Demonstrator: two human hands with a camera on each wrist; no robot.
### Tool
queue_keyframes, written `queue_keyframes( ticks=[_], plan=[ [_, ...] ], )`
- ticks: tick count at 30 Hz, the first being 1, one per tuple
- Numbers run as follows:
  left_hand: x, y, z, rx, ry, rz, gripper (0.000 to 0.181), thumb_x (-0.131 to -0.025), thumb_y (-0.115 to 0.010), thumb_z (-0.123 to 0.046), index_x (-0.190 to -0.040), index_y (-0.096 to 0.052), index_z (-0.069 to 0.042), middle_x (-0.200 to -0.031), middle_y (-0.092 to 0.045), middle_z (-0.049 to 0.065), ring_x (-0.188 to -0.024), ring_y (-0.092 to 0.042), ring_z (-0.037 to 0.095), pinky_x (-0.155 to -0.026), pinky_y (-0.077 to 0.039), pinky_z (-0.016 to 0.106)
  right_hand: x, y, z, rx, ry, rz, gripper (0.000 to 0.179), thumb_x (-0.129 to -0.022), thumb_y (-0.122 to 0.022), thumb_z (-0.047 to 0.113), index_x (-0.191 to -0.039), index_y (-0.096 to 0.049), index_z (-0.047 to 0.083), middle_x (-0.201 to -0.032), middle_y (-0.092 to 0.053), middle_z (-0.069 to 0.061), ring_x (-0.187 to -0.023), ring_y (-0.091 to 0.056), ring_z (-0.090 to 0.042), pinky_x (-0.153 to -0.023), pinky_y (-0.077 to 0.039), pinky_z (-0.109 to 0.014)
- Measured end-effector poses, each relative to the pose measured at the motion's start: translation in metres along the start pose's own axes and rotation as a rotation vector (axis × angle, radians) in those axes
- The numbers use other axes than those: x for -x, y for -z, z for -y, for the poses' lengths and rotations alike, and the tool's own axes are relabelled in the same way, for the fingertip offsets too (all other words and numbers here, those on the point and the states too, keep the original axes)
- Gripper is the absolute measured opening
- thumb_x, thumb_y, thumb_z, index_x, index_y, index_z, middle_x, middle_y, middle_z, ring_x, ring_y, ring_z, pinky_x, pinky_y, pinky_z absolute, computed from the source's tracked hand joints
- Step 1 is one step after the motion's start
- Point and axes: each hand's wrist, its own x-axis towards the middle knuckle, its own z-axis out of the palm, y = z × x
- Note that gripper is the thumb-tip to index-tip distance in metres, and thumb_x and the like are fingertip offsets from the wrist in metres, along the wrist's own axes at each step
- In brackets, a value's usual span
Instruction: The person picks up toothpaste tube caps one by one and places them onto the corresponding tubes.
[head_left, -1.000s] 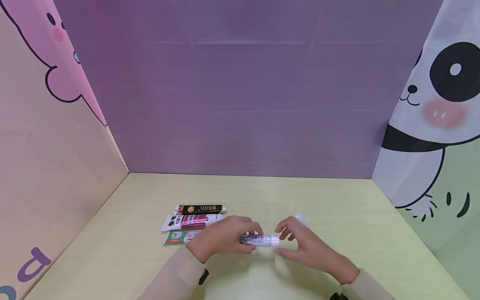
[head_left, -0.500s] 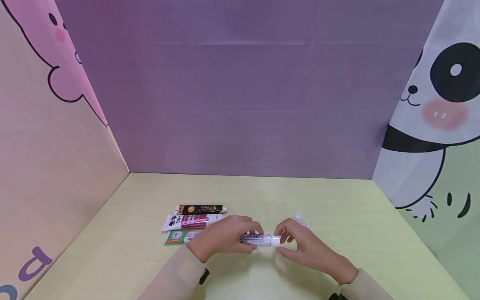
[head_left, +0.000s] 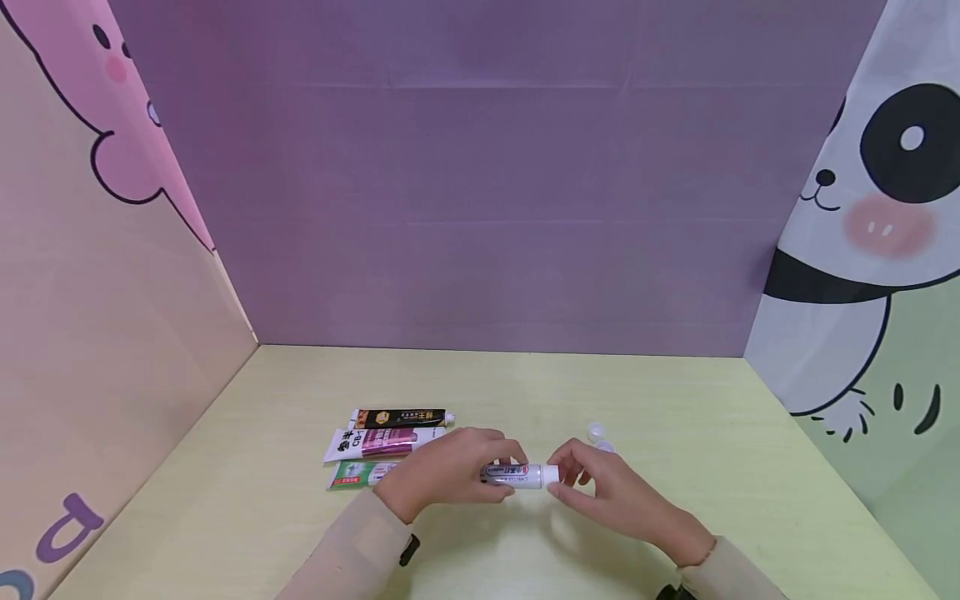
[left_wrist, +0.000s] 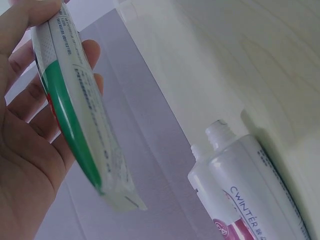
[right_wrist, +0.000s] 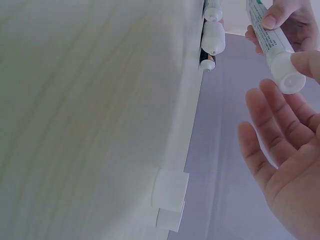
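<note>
My left hand (head_left: 457, 468) grips a white toothpaste tube (head_left: 517, 476) around its body, with the capped end facing right. Green and red print shows on this tube (left_wrist: 67, 115) in the left wrist view. The white cap (head_left: 551, 474) is still on it, and my right hand (head_left: 618, 492) pinches it between thumb and fingertips. In the right wrist view, the thumb lies on one side of the cap (right_wrist: 289, 75) and fingertips on the other. Part of the tube is hidden behind my left fingers.
Left of the hands lie a black tube (head_left: 401, 419), a white-and-purple tube (head_left: 386, 443) and a green-and-white tube (head_left: 360, 475), partly behind the left hand. Nozzles there look bare. Two white caps (right_wrist: 170, 189) sit on the table (head_left: 660, 400) beyond the right hand. Printed walls enclose the table.
My right thumb and fingers have closed in on the cap, after standing slightly apart around it. The held tube has risen a little; the lying tubes and loose caps stay put.
</note>
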Motion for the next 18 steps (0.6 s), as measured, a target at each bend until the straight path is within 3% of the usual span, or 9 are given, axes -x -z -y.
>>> queue_keyframes(
  ticks=[10,18],
  plan=[
    [0.0015,0.0027,-0.0017,-0.014,0.006,-0.002,0.025,-0.087,-0.077,-0.02,-0.111,-0.069,-0.019,-0.095,-0.063,-0.01,-0.075,-0.053,0.0,-0.07,-0.046,0.013,-0.0047,-0.0006,-0.0025,-0.007,-0.1,0.042,0.013,-0.104,-0.057,0.028,-0.1,-0.063,0.018,-0.079,-0.067,0.0,-0.062,-0.054,-0.003,-0.058,-0.046,-0.023],
    [0.0019,0.0035,-0.0025,-0.012,0.001,-0.008,0.025,-0.087,-0.076,-0.02,-0.112,-0.069,-0.019,-0.095,-0.064,-0.009,-0.074,-0.053,0.001,-0.069,-0.046,0.013,-0.0077,-0.0014,0.0006,0.07,-0.15,0.055,0.03,-0.108,-0.046,0.03,-0.087,-0.064,0.016,-0.071,-0.062,0.011,-0.05,-0.034,0.001,-0.046,-0.032,-0.02]
  ],
)
